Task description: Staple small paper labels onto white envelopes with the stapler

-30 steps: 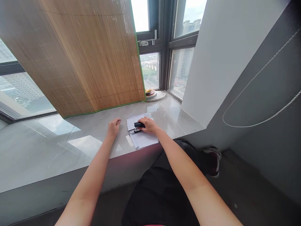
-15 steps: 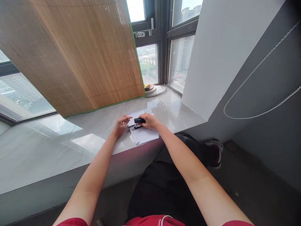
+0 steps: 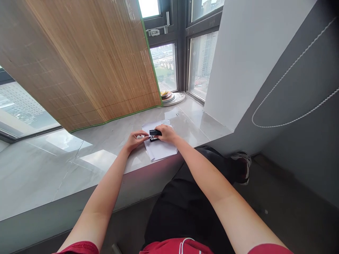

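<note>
A black stapler (image 3: pixel 155 132) is held over white sheets of paper (image 3: pixel 162 151) on the sill. My right hand (image 3: pixel 166 134) is closed around its right end. The stapler's upper and lower parts stand apart, with metal showing between them. At its left end, the thumb and fingertips of my left hand (image 3: pixel 135 140) are pinched together on a thin part of the stapler, mostly hidden by the fingers. Behind my right hand, a small grey patterned piece (image 3: pixel 166 122) lies at the paper's far edge.
The sill (image 3: pixel 106 169) is pale glossy tile with a front edge close by. Stacked plates (image 3: pixel 171 98) stand in the far corner. A small light object (image 3: pixel 177 114) lies behind the paper. A bamboo blind (image 3: pixel 106 63) hangs at left, and a beaded cord (image 3: pixel 275 126) loops at right.
The metal strip that stuck out at the stapler's left end now shows much less. My left fingertips have come against that end. The view has shifted slightly.
</note>
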`<state>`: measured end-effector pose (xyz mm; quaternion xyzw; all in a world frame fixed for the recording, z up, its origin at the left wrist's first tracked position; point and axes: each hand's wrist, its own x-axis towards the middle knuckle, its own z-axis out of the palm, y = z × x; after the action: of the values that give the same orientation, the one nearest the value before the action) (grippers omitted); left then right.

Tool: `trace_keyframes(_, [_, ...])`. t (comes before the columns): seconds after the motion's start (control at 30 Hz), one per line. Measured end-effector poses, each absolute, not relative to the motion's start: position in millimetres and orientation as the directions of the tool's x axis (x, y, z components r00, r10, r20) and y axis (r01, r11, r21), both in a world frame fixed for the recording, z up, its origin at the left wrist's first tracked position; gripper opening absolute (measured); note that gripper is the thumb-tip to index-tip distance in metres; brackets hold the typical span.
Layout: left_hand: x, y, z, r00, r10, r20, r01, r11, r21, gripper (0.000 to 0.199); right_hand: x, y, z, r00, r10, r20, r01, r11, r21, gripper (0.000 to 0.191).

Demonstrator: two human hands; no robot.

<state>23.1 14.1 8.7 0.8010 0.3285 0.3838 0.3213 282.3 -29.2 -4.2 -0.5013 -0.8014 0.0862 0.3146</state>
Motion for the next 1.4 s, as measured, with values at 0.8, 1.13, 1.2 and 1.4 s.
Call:
trace_keyframes(0.8, [23.3, 13.1, 12.7, 0.579, 0.734, 0.354, 0.372, -0.625, 0.686, 0.023, 283.4, -29.7, -3.0, -0.311, 0.85, 0.426, 0.737, 0.499, -0.456, 0.016])
trace_keyframes(1.13, [20.6, 15.2, 10.5, 0.57, 0.748, 0.339, 0.365, -0.6, 0.711, 0.026, 283.0, -28.0, -6.2, -0.273, 0.857, 0.437, 0.719, 0.484, -0.498, 0.019])
trace_keyframes(1.2, [19.9, 16.1, 10.2, 0.573, 0.75, 0.33, 0.364, -0.594, 0.718, 0.028, 283.5, -29.3, -3.7, -0.271, 0.859, 0.434, 0.723, 0.479, -0.498, 0.02])
trace_keyframes(1.4, [18.7, 17.2, 10.8, 0.592, 0.749, 0.296, 0.394, -0.589, 0.705, 0.03, 285.8, -32.6, 2.6, -0.267, 0.871, 0.412, 0.728, 0.463, -0.506, 0.023])
